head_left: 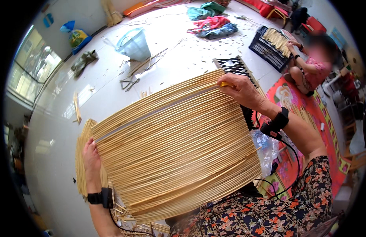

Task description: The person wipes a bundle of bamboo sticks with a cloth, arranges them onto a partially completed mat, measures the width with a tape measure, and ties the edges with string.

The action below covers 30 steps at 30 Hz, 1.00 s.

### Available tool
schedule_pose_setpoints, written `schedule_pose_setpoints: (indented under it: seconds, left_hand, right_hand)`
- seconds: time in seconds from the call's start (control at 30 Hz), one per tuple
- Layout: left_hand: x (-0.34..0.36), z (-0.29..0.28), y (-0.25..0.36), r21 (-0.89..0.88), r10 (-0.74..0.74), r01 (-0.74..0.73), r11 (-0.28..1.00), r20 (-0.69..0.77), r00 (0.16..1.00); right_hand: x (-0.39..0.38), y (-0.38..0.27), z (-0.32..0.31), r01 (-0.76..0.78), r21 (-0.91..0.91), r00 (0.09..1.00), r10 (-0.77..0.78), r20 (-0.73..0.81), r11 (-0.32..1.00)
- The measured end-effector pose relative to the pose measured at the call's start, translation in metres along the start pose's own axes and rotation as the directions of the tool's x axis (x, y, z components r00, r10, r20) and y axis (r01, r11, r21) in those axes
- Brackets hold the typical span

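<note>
Stick mat (183, 146) held spread above the patterned top (246, 219); apparent step: checking along the sticks.
Left hand (92, 154) closes on its left edge; right hand (244, 90) pinches a small yellow object (227, 84) at the upper right corner, hold on mat undetermined. Next move likely calls for level, steady edges.

Our tapered pale-blue plastic bucket (133, 45) lies at eleven o'clock from the rectangular tan stick mat (179, 150), our flat red flowered rug (312, 103) at three.
</note>
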<state>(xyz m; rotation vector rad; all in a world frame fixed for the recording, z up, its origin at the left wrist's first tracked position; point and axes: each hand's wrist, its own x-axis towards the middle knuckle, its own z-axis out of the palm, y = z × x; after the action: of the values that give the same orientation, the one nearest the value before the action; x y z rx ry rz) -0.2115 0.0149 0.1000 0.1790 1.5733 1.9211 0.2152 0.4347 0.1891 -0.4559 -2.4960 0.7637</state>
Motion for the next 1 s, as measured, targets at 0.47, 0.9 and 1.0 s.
schedule_pose_setpoints:
  seconds: [0.47,0.9,1.0]
  left_hand:
    - [0.003,-0.013,0.010,0.040,-0.053,0.052,0.998,0.010,0.999]
    - [-0.010,-0.004,0.024,0.116,-0.094,0.096,0.989,-0.019,0.995]
    - [-0.009,-0.003,0.024,0.115,-0.114,0.119,0.986,-0.048,0.992]
  right_hand:
    - [-0.027,0.069,-0.021,-0.164,0.286,0.980,0.188,-0.061,0.944]
    - [-0.024,0.058,-0.018,-0.238,0.357,0.962,0.270,-0.042,0.903]
    - [-0.019,0.059,-0.022,-0.241,0.330,0.962,0.270,-0.044,0.913]
